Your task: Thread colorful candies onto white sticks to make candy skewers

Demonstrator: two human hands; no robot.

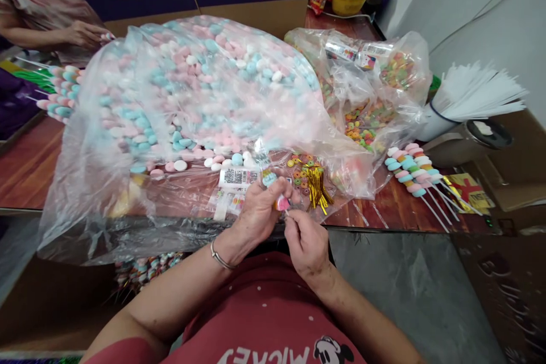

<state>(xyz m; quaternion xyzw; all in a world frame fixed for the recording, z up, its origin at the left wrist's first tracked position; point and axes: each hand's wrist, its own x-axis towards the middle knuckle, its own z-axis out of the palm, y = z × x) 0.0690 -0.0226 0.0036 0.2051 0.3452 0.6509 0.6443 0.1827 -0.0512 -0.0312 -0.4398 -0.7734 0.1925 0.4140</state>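
Note:
In my left hand (258,209) is a candy skewer (269,177) in a clear printed wrapper, its upper end showing above my closed fingers. Just below and to the right, my right hand (307,242) is closed in a pinch at the skewer's thin white stick end; whether it also pinches a tie is hidden. Gold twist ties (318,189) lie in a bunch on the table beyond my right hand. Labelled wrappers (234,176) lie beside my left hand. Small ring candies (297,173) are scattered near the ties.
A large clear bag of pastel candies (205,91) covers much of the table (25,170). To the right are a bag of ring candies (375,96), several finished skewers (413,170), a container of white sticks (478,94) and a lidded mug (473,139). A co-worker's hand (85,34) is at far left.

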